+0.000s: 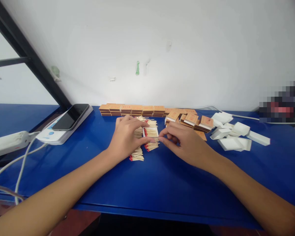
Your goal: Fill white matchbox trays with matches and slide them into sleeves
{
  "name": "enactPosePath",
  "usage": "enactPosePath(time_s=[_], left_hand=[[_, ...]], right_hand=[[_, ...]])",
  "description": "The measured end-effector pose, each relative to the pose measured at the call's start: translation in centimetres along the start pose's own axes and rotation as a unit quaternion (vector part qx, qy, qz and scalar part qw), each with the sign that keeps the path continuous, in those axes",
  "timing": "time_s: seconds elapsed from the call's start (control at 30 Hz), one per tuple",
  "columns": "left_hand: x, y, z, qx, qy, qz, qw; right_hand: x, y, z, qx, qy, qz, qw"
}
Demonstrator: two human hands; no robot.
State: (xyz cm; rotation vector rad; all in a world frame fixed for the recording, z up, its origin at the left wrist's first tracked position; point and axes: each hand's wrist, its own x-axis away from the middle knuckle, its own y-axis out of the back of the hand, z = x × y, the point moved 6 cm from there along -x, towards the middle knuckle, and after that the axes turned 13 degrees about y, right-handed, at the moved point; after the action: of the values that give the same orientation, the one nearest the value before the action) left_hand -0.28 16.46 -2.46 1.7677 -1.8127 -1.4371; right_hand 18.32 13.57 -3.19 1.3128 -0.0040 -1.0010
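A heap of red-tipped matchsticks [138, 154] lies on the blue table [162, 183]. My left hand [126, 137] rests over the heap, its fingers curled round a bundle of matches. My right hand [184, 142] pinches the ends of that same bundle [151, 145] with thumb and forefinger. Just behind the fingers sits a small white tray [150, 131] filled with matches. Both hands meet at the bundle.
A row of stacked orange matchboxes [132, 109] lines the wall, with loose ones [190, 119] to the right. White inner trays [232, 134] lie scattered at right. A phone [70, 116] on a white device, a power strip [7, 142] and cables are at left.
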Motion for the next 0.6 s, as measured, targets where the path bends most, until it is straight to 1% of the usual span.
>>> enactPosePath(time_s=[0.1,0.2,0.37,0.6], left_hand=[[-0.1,0.1,0.3,0.000,-0.002,-0.007,1.000],[0.0,0.1,0.3,-0.002,-0.009,-0.009,1.000],[0.0,-0.1,0.3,-0.005,-0.004,0.000,1.000],[-0.1,-0.1,0.3,-0.003,0.007,0.004,1.000]], right_hand=[[0.3,-1.0,-0.1,-0.022,0.005,0.052,0.998],[0.5,-1.9,0.0,-0.045,-0.001,0.086,0.995],[0.6,-2.5,0.2,-0.055,-0.009,0.104,0.993],[0.9,-2.4,-0.3,-0.066,-0.033,0.117,0.990]])
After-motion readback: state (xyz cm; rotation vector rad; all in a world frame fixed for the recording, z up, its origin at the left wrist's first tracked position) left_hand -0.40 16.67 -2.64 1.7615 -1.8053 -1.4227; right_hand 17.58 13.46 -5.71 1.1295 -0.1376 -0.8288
